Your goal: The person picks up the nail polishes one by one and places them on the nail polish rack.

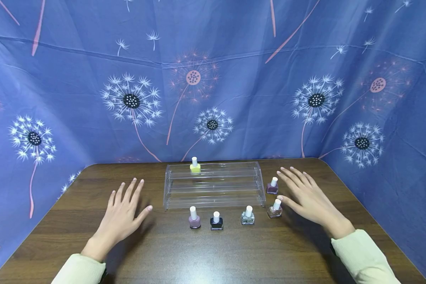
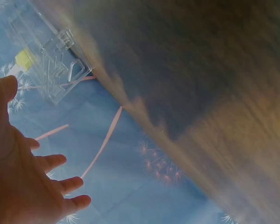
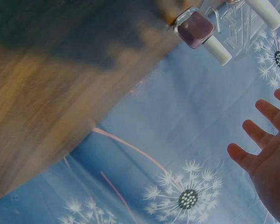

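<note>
My left hand (image 1: 118, 217) is held over the table left of a clear stepped rack (image 1: 214, 197), fingers spread and nothing in it. On the right, my right hand (image 1: 310, 199) also has its fingers spread and holds nothing. Nearest to it are a dark purple nail polish bottle (image 1: 272, 186) and a glittery brownish bottle (image 1: 275, 209), whose white cap is right by the thumb tip. A yellow nail polish bottle (image 1: 195, 167) stands upright on the rack's top tier. In front of the rack stand a mauve bottle (image 1: 195, 221), a black bottle (image 1: 216, 223) and a silvery glitter bottle (image 1: 247, 217).
The brown wooden table (image 1: 156, 252) meets a blue dandelion-print cloth (image 1: 255, 86) at its back and sides. The rack's lower tiers hold no bottles. Light-coloured sleeves (image 1: 363, 254) cover both forearms.
</note>
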Action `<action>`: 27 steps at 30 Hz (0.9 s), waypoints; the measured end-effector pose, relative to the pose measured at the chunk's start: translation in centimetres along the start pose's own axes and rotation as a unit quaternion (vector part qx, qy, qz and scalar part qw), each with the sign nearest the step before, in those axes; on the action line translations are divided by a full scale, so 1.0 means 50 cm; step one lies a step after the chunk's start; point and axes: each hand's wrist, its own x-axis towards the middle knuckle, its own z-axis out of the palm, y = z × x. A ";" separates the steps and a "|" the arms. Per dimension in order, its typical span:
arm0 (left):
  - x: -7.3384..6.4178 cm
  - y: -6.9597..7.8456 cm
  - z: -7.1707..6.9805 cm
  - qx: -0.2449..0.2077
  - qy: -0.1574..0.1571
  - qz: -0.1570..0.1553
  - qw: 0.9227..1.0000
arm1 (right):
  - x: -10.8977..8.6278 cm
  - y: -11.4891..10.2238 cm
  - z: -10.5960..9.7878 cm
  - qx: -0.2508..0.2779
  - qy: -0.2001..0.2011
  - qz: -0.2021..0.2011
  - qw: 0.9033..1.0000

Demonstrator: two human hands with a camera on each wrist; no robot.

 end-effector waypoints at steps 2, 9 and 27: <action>0.003 0.002 0.000 0.001 0.004 0.002 1.000 | 0.005 -0.003 0.001 0.001 0.005 -0.006 1.000; 0.011 0.010 0.004 0.001 0.001 0.007 1.000 | 0.022 -0.012 0.004 0.000 0.021 -0.032 0.999; 0.030 0.025 0.019 0.006 0.014 0.031 0.999 | 0.052 -0.046 0.016 -0.003 0.024 -0.081 0.996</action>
